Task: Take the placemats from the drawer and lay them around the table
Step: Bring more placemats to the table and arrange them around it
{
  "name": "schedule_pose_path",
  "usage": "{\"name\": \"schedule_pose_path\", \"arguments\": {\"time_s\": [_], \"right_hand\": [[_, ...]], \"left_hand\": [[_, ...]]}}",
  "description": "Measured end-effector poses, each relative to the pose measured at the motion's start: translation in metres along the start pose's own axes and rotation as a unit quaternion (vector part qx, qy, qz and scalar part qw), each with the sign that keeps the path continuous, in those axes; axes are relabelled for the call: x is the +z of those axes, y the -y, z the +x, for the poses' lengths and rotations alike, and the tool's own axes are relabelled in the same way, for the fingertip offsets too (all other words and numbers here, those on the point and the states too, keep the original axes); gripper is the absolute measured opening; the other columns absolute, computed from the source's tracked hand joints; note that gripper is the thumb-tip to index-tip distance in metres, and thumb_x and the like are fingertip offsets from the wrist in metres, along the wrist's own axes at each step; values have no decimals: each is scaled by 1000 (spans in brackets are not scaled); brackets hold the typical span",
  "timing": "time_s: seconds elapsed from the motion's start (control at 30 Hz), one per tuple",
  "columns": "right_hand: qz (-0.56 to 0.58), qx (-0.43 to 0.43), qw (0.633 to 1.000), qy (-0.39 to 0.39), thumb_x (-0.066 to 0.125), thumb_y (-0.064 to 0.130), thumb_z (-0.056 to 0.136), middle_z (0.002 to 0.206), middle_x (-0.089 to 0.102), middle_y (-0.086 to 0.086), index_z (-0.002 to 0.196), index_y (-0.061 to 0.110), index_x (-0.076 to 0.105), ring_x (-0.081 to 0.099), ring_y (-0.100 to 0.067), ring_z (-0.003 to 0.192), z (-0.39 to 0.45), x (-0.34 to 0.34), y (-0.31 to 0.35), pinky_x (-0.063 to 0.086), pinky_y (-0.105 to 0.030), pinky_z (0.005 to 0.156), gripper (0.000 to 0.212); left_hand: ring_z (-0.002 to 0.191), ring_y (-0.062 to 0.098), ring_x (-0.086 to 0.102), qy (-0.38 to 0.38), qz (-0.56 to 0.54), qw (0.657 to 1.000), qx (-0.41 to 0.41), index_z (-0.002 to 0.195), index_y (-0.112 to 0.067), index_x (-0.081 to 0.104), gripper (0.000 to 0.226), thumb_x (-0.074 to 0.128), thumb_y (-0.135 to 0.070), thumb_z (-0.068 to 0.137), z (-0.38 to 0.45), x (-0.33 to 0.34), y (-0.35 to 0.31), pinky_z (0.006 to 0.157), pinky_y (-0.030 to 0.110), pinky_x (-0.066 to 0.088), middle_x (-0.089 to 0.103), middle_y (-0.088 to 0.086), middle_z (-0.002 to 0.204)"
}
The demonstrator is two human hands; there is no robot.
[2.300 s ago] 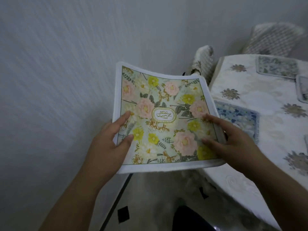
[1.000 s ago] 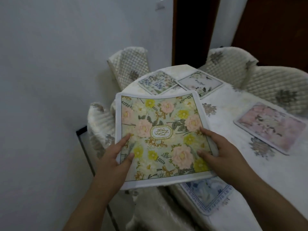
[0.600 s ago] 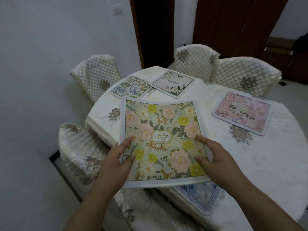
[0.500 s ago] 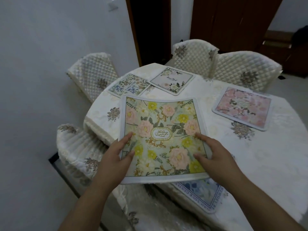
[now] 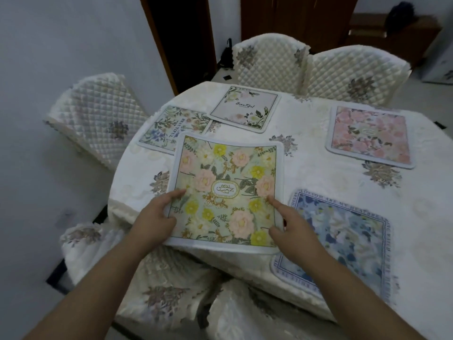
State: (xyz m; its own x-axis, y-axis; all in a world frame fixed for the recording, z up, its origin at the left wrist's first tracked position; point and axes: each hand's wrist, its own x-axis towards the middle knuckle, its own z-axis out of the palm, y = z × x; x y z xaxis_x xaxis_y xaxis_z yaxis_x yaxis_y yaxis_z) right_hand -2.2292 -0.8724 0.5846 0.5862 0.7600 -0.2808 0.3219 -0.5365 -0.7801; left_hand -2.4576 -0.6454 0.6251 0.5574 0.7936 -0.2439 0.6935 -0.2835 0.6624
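My left hand [image 5: 154, 220] pinches the left edge of the green mat [image 5: 228, 192], thumb on top and the other fingers tucked under it. My right hand [image 5: 290, 225] pinches the right edge the same way. So both hands are holding this one mat, and it sags a little in the middle.

The green mat hangs over the near edge of the table [image 5: 318, 168]. Its far edge looks close to the cloth, but I cannot tell if it touches.

Just right of the green mat lies the blue mat [image 5: 348, 244]. Behind the green mat sit the mat with blue flowers [image 5: 169, 128] and the white mat [image 5: 245, 107]. The pink mat [image 5: 370, 134] is far off to the right of the green mat.

To do this well, I think I should lower the far edge first, then let the rest roll down flat. I should keep it off the blue mat and keep its near edge in line with the table edge. The chair [image 5: 98, 114] left of the green mat has a free spot, so sliding a bit that way could help. Then I let go with both hands together so it does not twist.
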Motion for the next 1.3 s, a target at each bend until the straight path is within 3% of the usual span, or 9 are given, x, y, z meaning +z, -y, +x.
{"name": "schedule_pose_path", "arguments": {"time_s": [0.1,0.27,0.43,0.67,0.77,0.87,1.0,1.1,1.3], "right_hand": [[-6,14,1000,21,55,12,98,153,37,8,154,44,29,52,-10,116,25,42,4,43,-16,80,70],[-13,65,996,52,57,3,91,160,31,-5,153,41,32,45,-27,136,69,94,-2,43,-35,109,78],[-13,91,993,78,48,-13,83,163,22,-3,156,43,23,27,-24,147,92,135,-9,42,-38,110,95],[-34,103,992,68,54,-9,86,147,36,-6,157,38,20,38,-24,132,95,160,-38,43,-29,104,91],[-34,106,990,88,62,-3,84,126,42,-2,158,35,22,48,-9,102,89,161,-46,44,-12,80,91],[-16,104,990,93,71,14,73,125,49,1,150,44,33,58,-11,100,87,158,-50,56,-29,83,91],[-117,81,989,44,69,36,79,112,54,0,131,39,52,62,-16,92,95,151,-44,55,-37,79,54],[-244,11,963,-113,61,49,88,114,49,-2,130,34,58,52,-25,109,103,149,-42,50,-38,85,44],[-309,-27,951,-9,27,67,99,168,-11,2,161,21,3,-15,-17,154,146,156,-60,5,-40,126,81]], "left_hand": [[122,15,57,-7,14,1000,-15,122,-45,61,67,56,8,83,37,-12,37,100,27,47,56,-15,139],[76,5,63,-17,4,999,-40,122,-38,69,56,55,5,90,93,-11,82,54,18,49,64,-4,132],[86,18,60,-14,-16,997,-73,126,-26,70,50,43,6,99,129,4,117,76,33,55,61,8,138],[73,21,62,20,8,996,-92,128,-28,68,57,41,10,95,152,23,150,52,21,42,62,7,135],[98,30,64,39,15,996,-75,131,-20,67,52,44,9,96,147,31,161,74,26,49,59,9,139],[133,34,51,49,43,997,-40,135,-21,65,48,45,5,99,145,36,171,109,37,41,50,11,150],[148,29,34,54,66,996,-23,146,-24,55,50,46,-2,102,146,33,172,119,39,28,35,7,162],[149,28,32,42,53,997,-23,146,-22,55,53,44,2,101,149,34,171,120,40,28,36,7,162],[136,39,43,-31,149,988,-20,143,-23,58,47,52,-12,98,147,54,185,108,55,41,46,8,154]]}}
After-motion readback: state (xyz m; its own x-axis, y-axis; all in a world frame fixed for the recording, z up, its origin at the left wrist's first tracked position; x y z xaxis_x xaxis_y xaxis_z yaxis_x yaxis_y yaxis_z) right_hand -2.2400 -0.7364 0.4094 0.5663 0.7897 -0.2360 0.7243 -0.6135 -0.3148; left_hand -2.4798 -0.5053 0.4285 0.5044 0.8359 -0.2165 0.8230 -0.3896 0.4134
